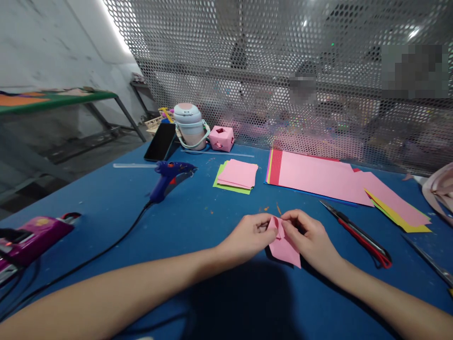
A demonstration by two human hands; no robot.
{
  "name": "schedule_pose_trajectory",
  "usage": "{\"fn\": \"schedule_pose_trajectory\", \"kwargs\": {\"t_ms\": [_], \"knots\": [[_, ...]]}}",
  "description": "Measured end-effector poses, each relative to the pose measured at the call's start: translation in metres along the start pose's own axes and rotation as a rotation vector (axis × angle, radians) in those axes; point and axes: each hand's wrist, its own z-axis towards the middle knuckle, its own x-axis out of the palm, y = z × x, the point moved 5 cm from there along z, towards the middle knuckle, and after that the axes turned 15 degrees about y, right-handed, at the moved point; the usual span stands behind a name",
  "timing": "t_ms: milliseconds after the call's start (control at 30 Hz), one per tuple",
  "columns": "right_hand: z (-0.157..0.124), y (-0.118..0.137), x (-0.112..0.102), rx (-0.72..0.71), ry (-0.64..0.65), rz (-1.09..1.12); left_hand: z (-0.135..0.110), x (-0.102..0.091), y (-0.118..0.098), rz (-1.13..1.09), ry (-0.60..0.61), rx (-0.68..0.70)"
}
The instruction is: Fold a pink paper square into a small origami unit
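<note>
A small piece of pink paper (286,250), partly folded, is held just above the blue table between both hands. My left hand (253,233) pinches its upper left side, thumb in front. My right hand (307,236) grips the upper right edge between thumb and fingers. A folded flap stands up between the thumbs, and the lower part hangs flat toward me. Beyond the hands lies a stack of square paper sheets (239,174), pink on top with green below. To the right of my right hand rests a red and black utility knife (364,240), its tip pointing away.
A blue glue gun (164,179) with a cord lies left, near a purple power strip (42,236). Behind stand a phone (160,141), a bottle (191,127) and a folded pink paper box (222,138). Long coloured sheets (314,177) lie right, before a perforated metal screen (219,66).
</note>
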Motion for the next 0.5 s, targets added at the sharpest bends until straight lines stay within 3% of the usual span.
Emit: {"fn": "schedule_pose_trajectory", "kwargs": {"t_ms": [500], "knots": [[-0.0002, -0.0049, 0.0009, 0.107, 0.050, 0.165, 0.0022, -0.0036, 0.0006, 0.041, 0.019, 0.005]]}}
